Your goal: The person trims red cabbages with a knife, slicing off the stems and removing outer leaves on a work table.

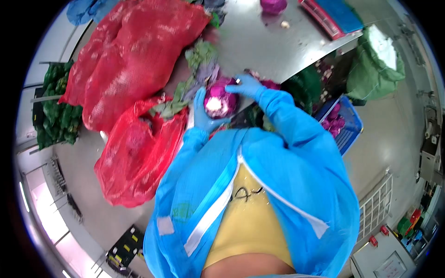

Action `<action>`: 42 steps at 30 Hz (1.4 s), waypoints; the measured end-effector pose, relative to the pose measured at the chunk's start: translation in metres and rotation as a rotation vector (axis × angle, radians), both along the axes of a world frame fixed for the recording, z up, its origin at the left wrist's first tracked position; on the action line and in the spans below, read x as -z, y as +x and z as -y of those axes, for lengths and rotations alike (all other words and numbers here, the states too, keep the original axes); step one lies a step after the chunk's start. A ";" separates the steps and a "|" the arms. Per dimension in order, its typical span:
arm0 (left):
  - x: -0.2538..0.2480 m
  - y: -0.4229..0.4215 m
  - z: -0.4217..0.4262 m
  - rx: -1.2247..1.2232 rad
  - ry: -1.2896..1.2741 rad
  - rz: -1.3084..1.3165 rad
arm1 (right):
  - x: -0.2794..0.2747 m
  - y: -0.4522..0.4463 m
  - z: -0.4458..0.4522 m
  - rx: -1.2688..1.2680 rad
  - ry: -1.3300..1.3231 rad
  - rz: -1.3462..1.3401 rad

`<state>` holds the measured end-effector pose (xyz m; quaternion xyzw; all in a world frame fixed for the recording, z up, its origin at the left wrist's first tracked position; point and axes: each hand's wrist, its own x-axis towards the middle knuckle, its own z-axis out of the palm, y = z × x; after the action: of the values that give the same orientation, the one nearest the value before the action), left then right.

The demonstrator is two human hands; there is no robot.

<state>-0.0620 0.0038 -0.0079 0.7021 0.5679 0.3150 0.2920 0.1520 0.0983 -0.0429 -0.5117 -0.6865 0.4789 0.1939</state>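
A purple cabbage (219, 99) with a pale cut patch facing up is held between my gloved hands at the near edge of the metal table (259, 46). My left hand (204, 113) cups its left and lower side, fingers wrapped round it. On the upper right, my right hand (246, 87) has its fingers against the cabbage; whether it also holds a small tool is too small to tell. Loose green and purple leaves (199, 69) lie just left of the cabbage, and purple pieces (270, 84) are beside my right hand.
Red mesh sacks (134, 55) fill the left side, one open sack (139, 153) hanging lower. At the right are a blue crate (353, 125) with purple cabbages, a green sack (373, 69) and a red-and-blue tray (331, 21). Another cabbage (273, 5) sits at the far side.
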 end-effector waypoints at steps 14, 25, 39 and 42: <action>0.004 0.016 -0.020 0.009 0.150 -0.173 | -0.017 -0.003 -0.017 0.026 0.290 0.451; 0.016 0.014 -0.002 0.050 0.290 -0.048 | 0.009 -0.006 0.016 0.336 0.326 0.026; 0.009 0.038 -0.029 0.196 0.122 0.032 | 0.017 0.047 0.007 0.635 0.261 0.288; 0.030 0.030 -0.011 0.071 0.073 0.219 | 0.035 0.086 0.017 0.577 0.237 0.406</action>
<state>-0.0321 0.0147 -0.0374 0.6934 0.4956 0.3998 0.3374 0.2376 0.0812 -0.0776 -0.7427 -0.5892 0.2104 0.2387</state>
